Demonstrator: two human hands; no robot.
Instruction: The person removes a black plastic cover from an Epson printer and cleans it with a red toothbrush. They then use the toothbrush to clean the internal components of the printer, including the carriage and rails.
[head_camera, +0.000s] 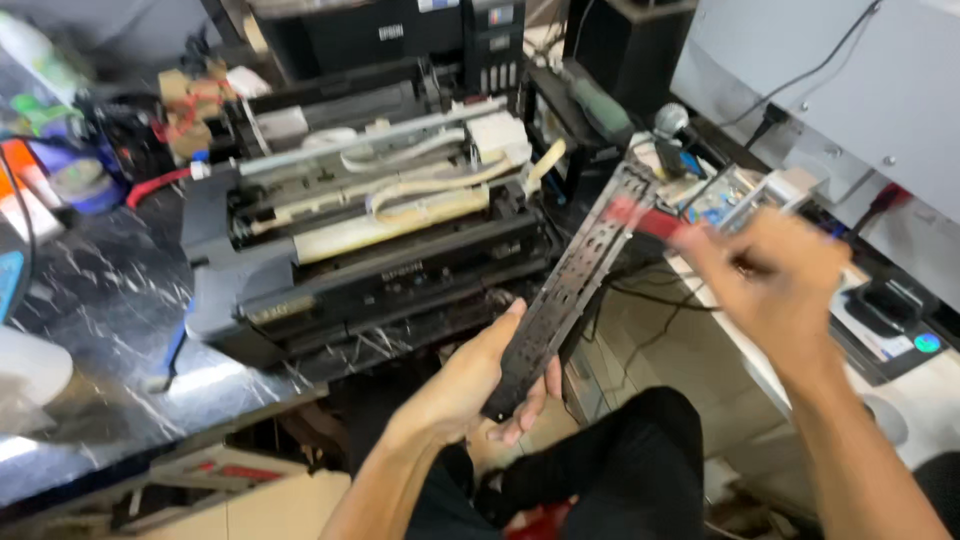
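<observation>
Left hand (470, 385) at centre-bottom of the frame has its grip closed around the lower end of a long black plastic strip (575, 285), thumb on top, fingers wrapped under. The strip slants up toward centre-right and hangs in the air off the tabletop (110, 330) edge, above the person's lap.

Right hand (775, 285) at right is motion-blurred; grip looks closed on a red-handled tool (640, 217) whose end sits at the strip's upper end. Exact hold cannot be told through the blur.

Risks, as a judgement: the strip is held at one end only, so pressure from the tool could flex or snap it, or twist it out of the left grip and drop it to the floor. A fast tool slip could hit the left fingers or the opened printer (370, 230) just beside, with its loose white tubes.

Strip look: narrow, flat, dark, with rows of small cut-outs and ribs; thin, probably somewhat bendy.
</observation>
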